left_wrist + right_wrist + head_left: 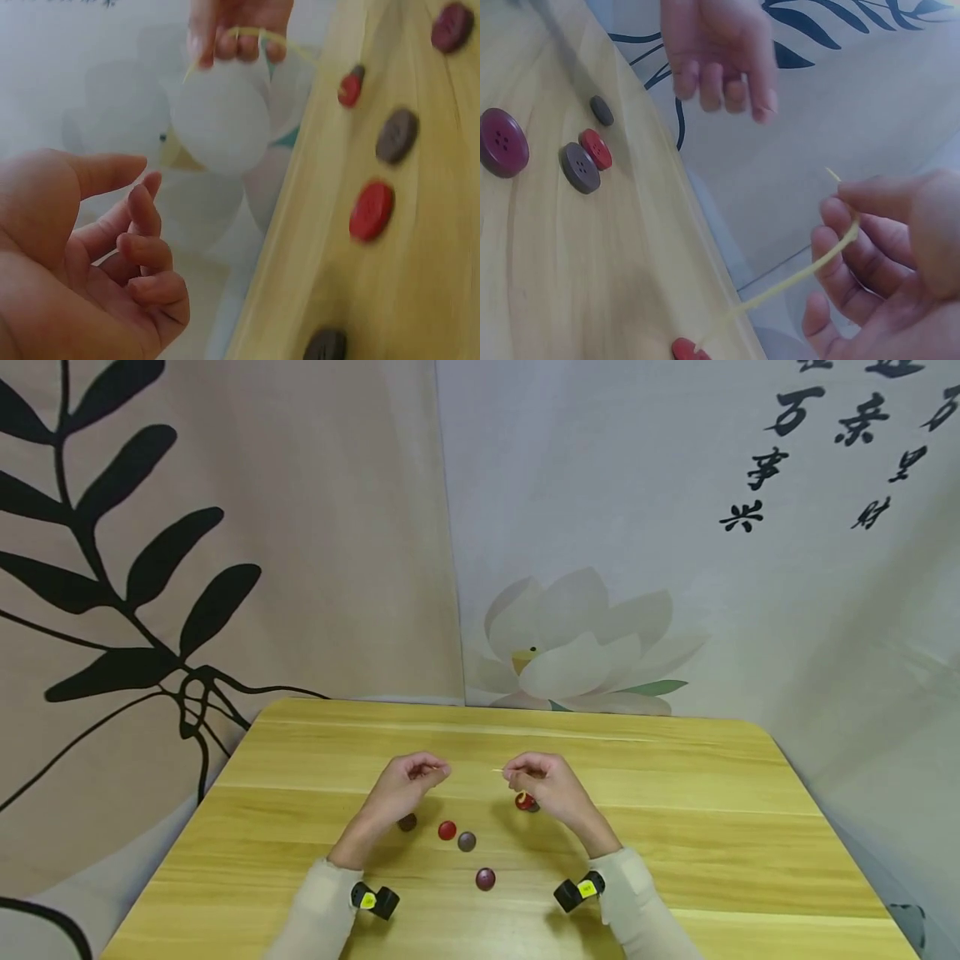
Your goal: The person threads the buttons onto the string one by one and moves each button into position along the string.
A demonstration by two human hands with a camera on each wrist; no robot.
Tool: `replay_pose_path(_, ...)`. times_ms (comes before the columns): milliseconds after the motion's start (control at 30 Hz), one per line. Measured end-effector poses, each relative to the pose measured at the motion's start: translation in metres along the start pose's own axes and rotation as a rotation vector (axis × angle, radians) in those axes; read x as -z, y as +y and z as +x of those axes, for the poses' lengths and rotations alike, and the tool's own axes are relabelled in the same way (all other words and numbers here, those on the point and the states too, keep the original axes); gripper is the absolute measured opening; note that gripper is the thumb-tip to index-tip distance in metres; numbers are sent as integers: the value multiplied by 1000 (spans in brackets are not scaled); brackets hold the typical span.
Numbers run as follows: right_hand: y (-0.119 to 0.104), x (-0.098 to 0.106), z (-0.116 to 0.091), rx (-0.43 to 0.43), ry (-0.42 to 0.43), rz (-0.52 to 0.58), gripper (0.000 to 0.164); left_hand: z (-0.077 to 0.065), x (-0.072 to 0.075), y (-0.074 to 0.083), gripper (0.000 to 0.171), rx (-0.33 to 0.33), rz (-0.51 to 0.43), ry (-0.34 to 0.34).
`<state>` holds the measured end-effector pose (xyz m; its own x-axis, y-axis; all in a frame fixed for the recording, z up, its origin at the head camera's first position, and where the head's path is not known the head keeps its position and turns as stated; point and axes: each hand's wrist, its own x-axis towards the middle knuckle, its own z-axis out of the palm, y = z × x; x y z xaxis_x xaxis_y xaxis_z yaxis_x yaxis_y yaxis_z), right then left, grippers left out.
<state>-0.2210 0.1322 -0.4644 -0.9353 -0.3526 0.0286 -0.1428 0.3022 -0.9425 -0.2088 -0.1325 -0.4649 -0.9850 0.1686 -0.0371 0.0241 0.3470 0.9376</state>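
Observation:
My right hand [553, 787] pinches a thin yellow cord [784, 285] between thumb and index finger, a short tip sticking out past them. From there the cord sags down to a red button [522, 802], with a dark button [535, 807] right against it. Across from it, my left hand [408, 783] hovers over the table with loosely curled fingers and nothing between thumb and index finger. Near the left wrist lies a dark brown button [407, 822]. Between the hands are another red button [447, 831] and a grey-brown button [467, 842].
A maroon button [485, 879] lies closer to me on the wooden table [675, 860]. Each wrist wears a small black camera, one on the left [385, 903] and one on the right [567, 896]. Behind the table's far edge hang printed cloths [360, 527].

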Motion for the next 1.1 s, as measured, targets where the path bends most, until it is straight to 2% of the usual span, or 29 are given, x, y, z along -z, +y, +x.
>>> replay_pose_path(367, 17, 5, 6, -40, 46, 41, 16, -2, 32, -32, 22, 46, 113, -22)
replay_pose_path(567, 31, 9, 9, -46, 56, 52, 20, -5, 43, -44, 19, 108, 128, -56)
replay_pose_path(833, 46, 12, 12, -74, 93, 35, 20, -8, 50, -53, 24, 109, 140, -223)
replay_pose_path(1100, 60, 12, 14, -104, 118, 64, 16, -9, 48, -57, 25, 127, 143, -225)
